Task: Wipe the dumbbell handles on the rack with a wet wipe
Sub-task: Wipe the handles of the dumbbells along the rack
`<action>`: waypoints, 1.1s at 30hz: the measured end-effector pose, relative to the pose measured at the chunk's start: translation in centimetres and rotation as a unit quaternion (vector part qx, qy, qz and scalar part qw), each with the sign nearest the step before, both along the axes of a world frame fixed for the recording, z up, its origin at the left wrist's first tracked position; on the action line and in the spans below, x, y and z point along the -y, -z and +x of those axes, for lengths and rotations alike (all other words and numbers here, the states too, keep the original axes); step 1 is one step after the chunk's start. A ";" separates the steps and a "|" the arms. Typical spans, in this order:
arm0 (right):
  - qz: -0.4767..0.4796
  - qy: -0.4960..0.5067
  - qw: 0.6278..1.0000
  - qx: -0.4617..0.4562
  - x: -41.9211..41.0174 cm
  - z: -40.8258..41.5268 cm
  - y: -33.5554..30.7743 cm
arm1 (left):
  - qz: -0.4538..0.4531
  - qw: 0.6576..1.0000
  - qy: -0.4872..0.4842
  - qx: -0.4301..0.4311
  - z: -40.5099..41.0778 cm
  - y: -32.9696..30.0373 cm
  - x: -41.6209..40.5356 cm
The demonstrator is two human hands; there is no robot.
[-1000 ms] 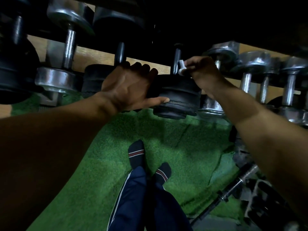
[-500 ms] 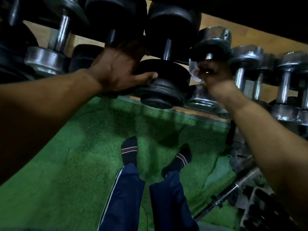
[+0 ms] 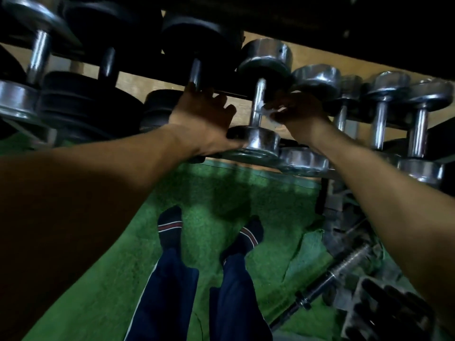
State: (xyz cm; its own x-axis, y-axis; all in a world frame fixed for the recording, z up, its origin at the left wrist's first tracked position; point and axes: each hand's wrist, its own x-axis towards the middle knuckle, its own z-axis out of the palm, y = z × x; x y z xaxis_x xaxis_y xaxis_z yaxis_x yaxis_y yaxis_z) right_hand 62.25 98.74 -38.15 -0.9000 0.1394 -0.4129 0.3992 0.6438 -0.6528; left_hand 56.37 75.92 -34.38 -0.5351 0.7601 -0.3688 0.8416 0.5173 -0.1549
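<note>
Wipe barely on the bar, heavy chrome over your socked feet

Your right hand [image 3: 298, 112], upper centre-right of the frame, has its fingers curled, pinching the crumpled white wet wipe [image 3: 270, 112] just beside the shiny chrome dumbbell handle [image 3: 258, 104] at frame centre; blur hides whether the wipe wraps the bar or only touches its side. Your left hand [image 3: 204, 124] lies spread with fingers relaxed on the dark rack rail [image 3: 229, 94], its thumb by the near chrome dumbbell head [image 3: 261, 141]. In my judgement, a small wad can slip off the slick bar and leave it half wiped. Pulling hard could roll the dumbbell forward off the rail towards your striped dark socks [image 3: 170, 230] on the green turf floor [image 3: 98, 279] below.
</note>
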 end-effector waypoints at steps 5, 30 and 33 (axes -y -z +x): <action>0.022 -0.071 0.997 0.021 0.5 -0.1 0.8 | -0.020 1.000 -0.013 0.011 -0.3 0.5 -1.5; 0.035 -0.091 0.991 -0.097 0.6 -1.9 3.5 | 0.030 0.998 -0.051 0.026 -0.2 1.0 -1.4; 0.114 -0.052 0.987 -0.102 1.0 -4.0 3.9 | 0.020 0.998 -0.053 0.033 -0.1 0.8 -1.5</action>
